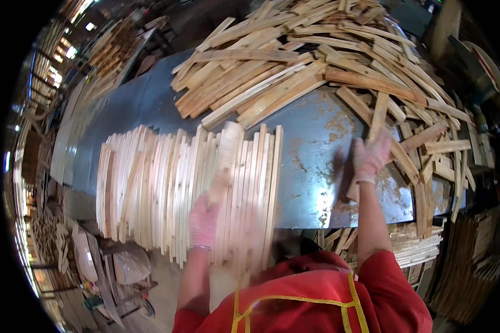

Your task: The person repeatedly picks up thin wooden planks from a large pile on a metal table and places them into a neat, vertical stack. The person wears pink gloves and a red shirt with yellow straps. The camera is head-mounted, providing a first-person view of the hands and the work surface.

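My left hand, in a pinkish work glove, is closed round the lower part of a wooden slat. Motion blurs this slat, which is raised above a row of pale slats standing side by side along the table's near edge. To the right, my right hand, gloved the same way, grips the near end of another wooden slat. That slat's far end touches the loose pile. The palm hides part of the right-hand grip.
A grey metal table, scattered with wood dust, bears the slats. Loose pieces jut over its right edge. More stacked wood lies at the far left and below the table at right. A wheeled cart stands lower left.
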### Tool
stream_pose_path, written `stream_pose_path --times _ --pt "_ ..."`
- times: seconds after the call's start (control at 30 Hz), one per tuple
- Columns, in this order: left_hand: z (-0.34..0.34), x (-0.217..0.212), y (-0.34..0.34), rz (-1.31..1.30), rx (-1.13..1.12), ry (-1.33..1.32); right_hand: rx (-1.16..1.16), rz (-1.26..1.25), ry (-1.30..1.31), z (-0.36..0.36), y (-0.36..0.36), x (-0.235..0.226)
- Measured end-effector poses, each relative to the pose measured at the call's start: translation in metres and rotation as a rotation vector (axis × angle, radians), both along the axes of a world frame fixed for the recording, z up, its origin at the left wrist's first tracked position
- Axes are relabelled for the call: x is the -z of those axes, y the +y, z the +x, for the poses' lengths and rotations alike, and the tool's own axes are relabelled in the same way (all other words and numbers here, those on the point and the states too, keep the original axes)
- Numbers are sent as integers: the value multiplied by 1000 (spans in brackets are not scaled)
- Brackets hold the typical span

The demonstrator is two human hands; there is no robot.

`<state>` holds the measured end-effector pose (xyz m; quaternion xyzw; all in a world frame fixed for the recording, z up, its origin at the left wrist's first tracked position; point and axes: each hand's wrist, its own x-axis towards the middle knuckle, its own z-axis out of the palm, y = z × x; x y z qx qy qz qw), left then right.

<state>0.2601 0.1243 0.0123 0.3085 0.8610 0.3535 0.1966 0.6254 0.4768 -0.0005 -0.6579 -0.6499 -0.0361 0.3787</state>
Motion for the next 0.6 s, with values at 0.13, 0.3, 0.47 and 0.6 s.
stream_pose_path --times 0.13,0.3,0.47,0.6 --pt "-65 -5 -40 -436 -194 359 228 -513 -128 21 19 34" --pt "-69 7 -76 -543 -136 721 85 -647 -138 62 22 50" --pt "-1 38 -102 -407 183 839 -454 -1000 813 34 -124 49" --pt "57 33 -89 -327 372 698 -621 -1248 97 -34 -213 16"
